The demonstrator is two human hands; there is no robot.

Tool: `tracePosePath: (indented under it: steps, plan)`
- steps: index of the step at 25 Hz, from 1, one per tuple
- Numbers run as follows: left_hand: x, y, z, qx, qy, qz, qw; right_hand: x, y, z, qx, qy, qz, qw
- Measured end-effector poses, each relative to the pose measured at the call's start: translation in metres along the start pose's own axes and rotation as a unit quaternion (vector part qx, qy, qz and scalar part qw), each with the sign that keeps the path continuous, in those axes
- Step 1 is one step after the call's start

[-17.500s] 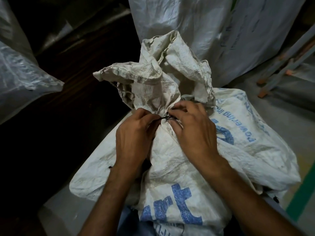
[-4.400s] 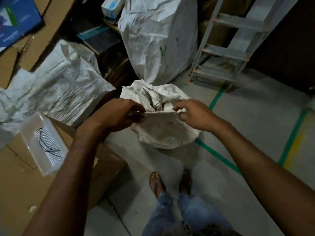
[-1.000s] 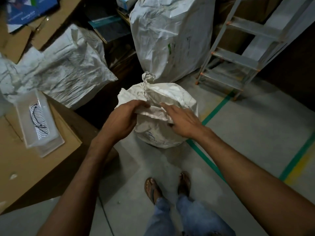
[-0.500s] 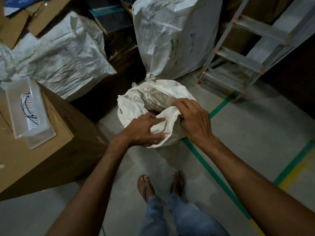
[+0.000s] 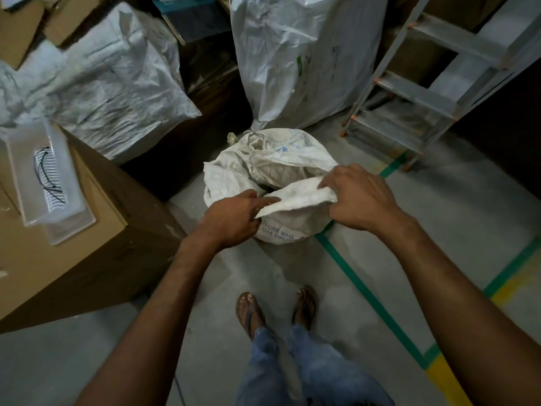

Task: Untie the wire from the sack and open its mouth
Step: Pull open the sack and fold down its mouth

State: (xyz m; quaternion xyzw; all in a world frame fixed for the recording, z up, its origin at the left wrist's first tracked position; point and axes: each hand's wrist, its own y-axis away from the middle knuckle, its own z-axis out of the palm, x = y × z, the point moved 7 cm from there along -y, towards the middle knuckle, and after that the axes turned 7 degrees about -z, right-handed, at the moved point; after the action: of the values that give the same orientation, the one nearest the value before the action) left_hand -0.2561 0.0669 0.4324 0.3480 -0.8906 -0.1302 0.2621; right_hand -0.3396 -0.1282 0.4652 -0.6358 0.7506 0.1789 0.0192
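A crumpled white woven sack (image 5: 281, 162) with blue print stands on the grey floor in front of me. Its mouth gapes, with a dark opening between the folds. My left hand (image 5: 234, 218) pinches the near rim of the mouth at its left end. My right hand (image 5: 357, 194) grips the same rim flap at its right end, and the cloth is stretched between the two hands. No wire shows on the sack's neck. Dark wire pieces (image 5: 46, 174) lie in a clear plastic tray at the left.
The clear tray (image 5: 68, 212) rests on a cardboard box (image 5: 87, 259) at my left. A tall full white sack (image 5: 295, 57) stands behind, another white sack (image 5: 117, 77) at the left, a metal stepladder (image 5: 415, 92) at the right. Green floor tape (image 5: 366, 294) runs beside my sandalled feet (image 5: 275, 312).
Both hands have drawn apart along the near rim, the right hand sliding to the right. The flap is now pulled flatter and wider, and the dark opening shows more.
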Motion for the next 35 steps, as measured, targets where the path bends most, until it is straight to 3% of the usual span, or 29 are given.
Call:
tracePosePath:
  steps: [2, 3, 8, 12, 17, 19, 21, 22, 24, 26, 27, 29, 31, 32, 35]
  plan:
    - [0.002, 0.003, -0.006, -0.028, -0.012, 0.032, 0.999, -0.003, 0.006, 0.009, -0.139, 0.013, 0.024, 0.99]
    - [0.006, 0.004, -0.006, -0.043, -0.016, 0.043, 0.998, -0.006, 0.006, 0.01, -0.16, 0.009, 0.043, 0.986]
    - [0.02, 0.003, 0.016, -0.128, -0.02, 0.057, 0.99, -0.012, -0.034, -0.001, -0.018, 0.067, 0.165, 0.984]
    - [0.015, -0.008, 0.02, -0.171, 0.034, 0.016, 0.985, -0.003, -0.058, 0.022, -0.034, 0.122, 0.176, 0.976]
    - [0.022, -0.022, 0.021, -0.215, 0.047, 0.016, 0.975, 0.038, -0.064, 0.006, 0.127, 0.123, 0.209, 0.962]
    - [0.027, -0.026, 0.032, -0.281, 0.063, 0.012, 0.958, 0.052, -0.072, 0.008, 0.103, 0.049, 0.2, 0.973]
    - [0.031, -0.035, 0.031, -0.332, 0.157, -0.037, 0.929, 0.064, -0.08, 0.017, 0.041, -0.011, 0.187, 0.982]
    - [0.031, -0.048, 0.021, -0.298, 0.195, -0.04, 0.933, 0.068, -0.081, 0.016, 0.053, -0.035, 0.177, 0.982]
    - [0.02, -0.092, -0.012, -0.108, 0.174, 0.001, 0.979, 0.071, -0.076, 0.007, 0.118, -0.07, 0.17, 0.976]
    - [0.003, -0.141, -0.034, 0.058, 0.062, 0.04, 0.996, 0.07, -0.065, -0.002, 0.185, -0.086, 0.179, 0.963]
    - [-0.002, -0.165, -0.033, 0.088, 0.001, 0.056, 0.995, 0.07, -0.06, -0.005, 0.213, -0.097, 0.185, 0.955]
    - [-0.006, -0.211, -0.017, 0.082, -0.075, 0.098, 0.989, 0.075, -0.054, -0.007, 0.243, -0.149, 0.206, 0.936]
    - [-0.002, -0.245, -0.01, 0.062, -0.043, 0.154, 0.985, 0.093, -0.05, -0.006, 0.25, -0.195, 0.263, 0.911]
    - [0.003, -0.254, -0.011, 0.053, -0.014, 0.183, 0.982, 0.101, -0.047, -0.007, 0.258, -0.171, 0.298, 0.903]
    - [0.024, -0.271, -0.017, -0.023, 0.041, 0.218, 0.975, 0.091, -0.053, -0.024, 0.292, 0.037, 0.357, 0.886]
